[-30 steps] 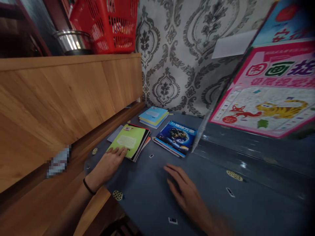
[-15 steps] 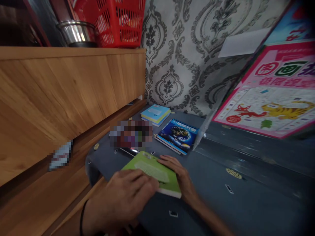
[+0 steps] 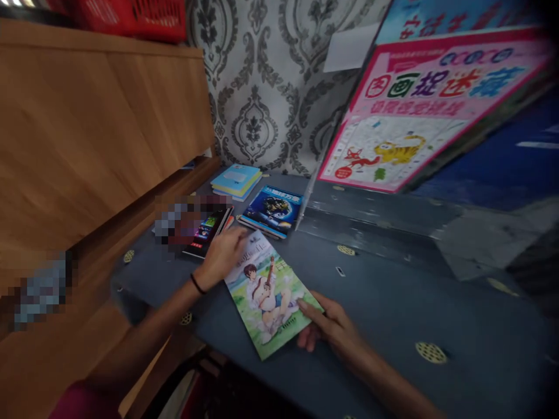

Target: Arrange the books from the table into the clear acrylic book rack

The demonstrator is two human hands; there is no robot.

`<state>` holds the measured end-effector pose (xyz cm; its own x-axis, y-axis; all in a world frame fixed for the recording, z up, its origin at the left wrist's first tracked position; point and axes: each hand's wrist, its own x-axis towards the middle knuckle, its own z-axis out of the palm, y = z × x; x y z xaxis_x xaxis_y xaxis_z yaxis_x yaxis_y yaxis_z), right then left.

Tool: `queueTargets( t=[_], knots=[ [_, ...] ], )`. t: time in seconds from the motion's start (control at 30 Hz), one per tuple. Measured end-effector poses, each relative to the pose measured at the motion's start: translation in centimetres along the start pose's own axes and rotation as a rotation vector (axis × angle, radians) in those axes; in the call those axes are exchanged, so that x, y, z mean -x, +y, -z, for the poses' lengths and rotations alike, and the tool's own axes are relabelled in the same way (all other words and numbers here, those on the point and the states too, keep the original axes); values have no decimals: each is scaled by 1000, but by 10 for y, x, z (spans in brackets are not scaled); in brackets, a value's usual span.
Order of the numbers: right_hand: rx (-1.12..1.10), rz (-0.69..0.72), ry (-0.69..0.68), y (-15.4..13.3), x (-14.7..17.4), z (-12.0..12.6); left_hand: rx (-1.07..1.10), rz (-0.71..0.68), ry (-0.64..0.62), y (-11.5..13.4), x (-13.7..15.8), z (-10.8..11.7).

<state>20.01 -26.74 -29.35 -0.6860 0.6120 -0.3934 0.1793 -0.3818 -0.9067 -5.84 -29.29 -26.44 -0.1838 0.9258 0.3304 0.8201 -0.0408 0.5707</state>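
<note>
A thin paperback book (image 3: 268, 291) is tilted in front of me, its cover showing a drawn figure with a guitar on grass. My right hand (image 3: 325, 320) grips its lower right edge, thumb on the cover and fingers underneath. At the upper left corner, my left hand (image 3: 222, 253) has its fingers closed around the edge, the tips partly hidden. Just beyond the left hand lies a dark book or magazine (image 3: 205, 235), partly blurred out. A blue book with a globe picture (image 3: 273, 209) rests on top of another behind the held one.
A stack of light blue and yellow books (image 3: 236, 180) is at the back, by the patterned wall (image 3: 253, 125). A clear stand holds a pink picture book (image 3: 393, 139) at right. The wooden cabinet (image 3: 100, 128) borders the grey-blue tablecloth (image 3: 379, 308) on the left.
The book has been turned over, from its green back to the illustrated cover. My left hand has moved to its upper left corner, my right to the lower right edge. The view has shifted right.
</note>
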Motion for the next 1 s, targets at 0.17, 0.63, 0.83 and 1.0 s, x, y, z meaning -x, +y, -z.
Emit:
queueTargets(
  t=[0.17, 0.63, 0.83, 1.0],
  knots=[
    [24, -71, -10, 4, -1, 6, 25, -364, -407, 49, 50, -50],
    [588, 31, 12, -4, 5, 33, -460, -171, -298, -27, 39, -21],
    [1206, 665, 86, -20, -30, -9, -518, -32, -104, -22, 86, -33],
    [1319, 784, -147, -15, -90, -59, -552, -35, -16, -26, 97, -41]
  ],
)
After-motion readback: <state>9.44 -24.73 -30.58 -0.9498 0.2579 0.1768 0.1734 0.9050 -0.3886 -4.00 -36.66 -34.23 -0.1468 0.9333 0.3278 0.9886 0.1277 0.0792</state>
